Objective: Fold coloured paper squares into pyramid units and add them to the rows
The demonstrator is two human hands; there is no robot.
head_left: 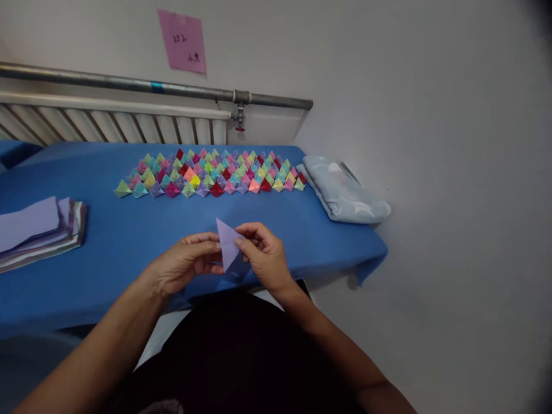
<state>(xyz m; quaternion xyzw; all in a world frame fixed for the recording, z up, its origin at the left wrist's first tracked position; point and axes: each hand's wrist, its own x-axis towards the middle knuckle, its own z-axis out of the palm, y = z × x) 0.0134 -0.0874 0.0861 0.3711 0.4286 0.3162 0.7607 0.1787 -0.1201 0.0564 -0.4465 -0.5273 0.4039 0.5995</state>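
A small lavender sheet of folded paper [227,246], triangular in outline with a crease across its middle, is held up between my two hands above the table's front part. My left hand [186,260] grips its long left edge, thumb in front and the fingers partly behind it. At the right corner, my right hand [264,253] pinches the paper between thumb and fingers. Beyond my hands stand rows of folded paper boats [215,188] in many colours. To the left lies a stack of paper sheets [30,227], lavender on top.
A blue cloth [129,247] covers the table. At its right end rests a folded pale blue fabric [345,192] against the wall. Behind the table are a radiator [125,125], a metal pipe [194,91] with a valve, and a pink note [181,41] on the wall.
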